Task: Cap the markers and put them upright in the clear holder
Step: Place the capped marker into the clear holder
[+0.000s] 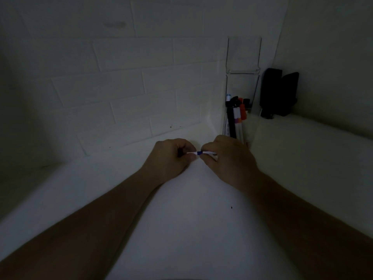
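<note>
A thin white marker (202,152) with a blue band lies level between my two hands, just above the white counter. My right hand (228,158) pinches its right part. My left hand (173,156) is closed around its left end; whether a cap sits inside those fingers is hidden. Behind my right hand stands the clear holder (243,87) against the tiled wall. Several capped markers (236,116) stand upright in it, with black, orange and red caps showing.
The scene is dim. A white counter (191,219) runs under my forearms to a white brick-tiled wall (121,87). Two black objects (279,91) stand in the right corner beside the holder. A raised white ledge (312,142) lies on the right.
</note>
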The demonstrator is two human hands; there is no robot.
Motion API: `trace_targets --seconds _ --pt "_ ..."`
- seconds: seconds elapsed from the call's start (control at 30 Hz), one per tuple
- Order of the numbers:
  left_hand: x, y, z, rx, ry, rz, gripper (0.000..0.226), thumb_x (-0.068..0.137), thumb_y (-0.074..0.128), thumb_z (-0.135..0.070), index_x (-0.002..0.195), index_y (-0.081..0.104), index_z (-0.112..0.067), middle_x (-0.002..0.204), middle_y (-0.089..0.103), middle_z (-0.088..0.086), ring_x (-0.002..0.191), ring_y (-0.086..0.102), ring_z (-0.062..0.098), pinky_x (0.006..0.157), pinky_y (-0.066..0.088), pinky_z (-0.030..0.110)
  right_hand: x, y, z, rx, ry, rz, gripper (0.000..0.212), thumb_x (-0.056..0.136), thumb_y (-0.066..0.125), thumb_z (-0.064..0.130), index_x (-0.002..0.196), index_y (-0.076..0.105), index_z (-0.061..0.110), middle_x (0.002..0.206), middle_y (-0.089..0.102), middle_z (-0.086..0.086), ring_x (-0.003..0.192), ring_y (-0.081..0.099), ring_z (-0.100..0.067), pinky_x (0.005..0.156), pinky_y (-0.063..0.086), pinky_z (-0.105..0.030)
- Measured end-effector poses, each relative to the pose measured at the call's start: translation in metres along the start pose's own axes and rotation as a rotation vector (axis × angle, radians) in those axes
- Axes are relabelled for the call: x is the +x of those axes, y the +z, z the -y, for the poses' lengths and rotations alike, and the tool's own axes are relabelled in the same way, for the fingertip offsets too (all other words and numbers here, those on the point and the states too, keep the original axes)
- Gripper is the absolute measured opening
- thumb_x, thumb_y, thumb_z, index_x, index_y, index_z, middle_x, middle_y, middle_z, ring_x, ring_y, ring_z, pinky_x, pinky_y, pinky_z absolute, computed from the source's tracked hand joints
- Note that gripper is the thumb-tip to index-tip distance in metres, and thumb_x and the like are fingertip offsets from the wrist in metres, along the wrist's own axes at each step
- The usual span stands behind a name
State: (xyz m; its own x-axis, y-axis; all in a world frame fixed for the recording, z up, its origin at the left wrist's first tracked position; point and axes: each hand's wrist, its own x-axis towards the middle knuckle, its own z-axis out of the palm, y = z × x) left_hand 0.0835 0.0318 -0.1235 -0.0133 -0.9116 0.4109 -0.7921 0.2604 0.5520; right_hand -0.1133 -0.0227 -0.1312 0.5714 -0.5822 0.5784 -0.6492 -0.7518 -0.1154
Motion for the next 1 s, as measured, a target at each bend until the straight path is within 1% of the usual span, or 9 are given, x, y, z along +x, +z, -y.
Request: trace_targets --seconds 0.17,0.33,0.43,0.53,0.6,0.67,0.83,0.93,1.0 --pt "-0.002 -0.001 -0.002 -0.053 -0.014 -0.053 0.007 0.086 0.073 -0.025 0.085 0.075 -0.031 0.078 0.071 -0.017 0.075 0.064 -0.006 0.065 0.041 0.002 0.0 0.003 0.004 0.054 0.027 0.018 0.039 0.094 0.037 0.055 0.091 0.068 0.031 0.074 0.052 0.005 0.07 0.054 -0.017 0.06 0.049 -0.042" --pt "-0.001 0.005 -0.009 0.041 0.161 -0.167 0.009 0.083 0.075 -0.016 0.082 0.075 -0.024 0.075 0.071 -0.016 0.065 0.061 -0.004 0.064 0.041 0.005 -0.003 0.001 0.005 0.163 0.123 0.005 0.04 0.094 0.041 0.057 0.096 0.071 0.031 0.083 0.067 0.008 0.075 0.059 -0.009 0.068 0.052 -0.037" --pt "-0.004 0.008 -0.011 0.033 0.169 -0.123 0.007 0.085 0.072 -0.018 0.085 0.072 -0.025 0.075 0.069 -0.017 0.069 0.061 -0.005 0.064 0.04 0.007 -0.004 -0.002 0.006 0.299 0.194 0.133 0.024 0.098 0.052 0.04 0.104 0.072 0.028 0.092 0.072 0.007 0.082 0.064 -0.008 0.074 0.052 -0.032" --pt "-0.008 0.005 -0.017 -0.13 0.116 -0.081 0.003 0.091 0.066 -0.03 0.094 0.067 -0.03 0.078 0.069 -0.013 0.071 0.063 0.002 0.063 0.043 0.012 0.002 -0.02 0.011 0.428 0.228 0.271 0.02 0.101 0.049 0.024 0.099 0.069 0.022 0.077 0.065 0.006 0.067 0.058 -0.008 0.064 0.045 -0.027" --pt "-0.01 0.003 -0.02 -0.216 0.098 0.001 0.016 0.095 0.059 -0.037 0.11 0.058 -0.032 0.083 0.07 -0.008 0.071 0.064 0.007 0.064 0.047 0.016 0.007 -0.044 0.015 0.548 0.264 0.198 0.022 0.102 0.044 0.019 0.093 0.062 0.027 0.075 0.061 0.0 0.061 0.055 -0.021 0.058 0.046 -0.038" --pt "-0.01 0.003 -0.021 -0.169 0.11 0.087 0.02 0.096 0.055 -0.041 0.114 0.055 -0.031 0.083 0.07 -0.007 0.072 0.063 0.007 0.065 0.046 0.016 0.016 -0.075 0.018 0.672 0.303 -0.049 0.023 0.102 0.044 0.016 0.091 0.057 0.032 0.082 0.064 -0.003 0.072 0.059 -0.037 0.061 0.052 -0.047" --pt "-0.006 0.014 -0.012 0.079 0.275 0.103 0.027 0.091 0.058 -0.042 0.082 0.072 -0.02 0.078 0.067 -0.007 0.075 0.061 0.006 0.074 0.048 0.02 0.052 -0.127 -0.01 0.568 0.279 -0.564 0.004 0.098 0.057 0.021 0.101 0.059 0.021 0.093 0.067 0.002 0.08 0.067 -0.009 0.071 0.054 -0.02" --pt "-0.003 0.018 -0.008 0.163 0.326 0.095 0.013 0.086 0.064 -0.035 0.085 0.073 -0.026 0.081 0.068 -0.012 0.078 0.058 0.003 0.08 0.046 0.02 0.063 -0.135 -0.035 0.258 0.253 -0.513 0.011 0.097 0.059 0.025 0.104 0.063 0.017 0.095 0.065 0.001 0.079 0.061 -0.011 0.073 0.046 -0.009" --pt "-0.003 0.02 -0.007 0.184 0.319 0.089 0.012 0.084 0.063 -0.035 0.088 0.073 -0.03 0.084 0.068 -0.013 0.08 0.057 0.003 0.083 0.046 0.021 0.064 -0.127 -0.048 0.104 0.245 -0.38 0.02 0.097 0.06 0.027 0.11 0.064 0.012 0.095 0.063 -0.001 0.08 0.056 -0.012 0.077 0.049 -0.021"
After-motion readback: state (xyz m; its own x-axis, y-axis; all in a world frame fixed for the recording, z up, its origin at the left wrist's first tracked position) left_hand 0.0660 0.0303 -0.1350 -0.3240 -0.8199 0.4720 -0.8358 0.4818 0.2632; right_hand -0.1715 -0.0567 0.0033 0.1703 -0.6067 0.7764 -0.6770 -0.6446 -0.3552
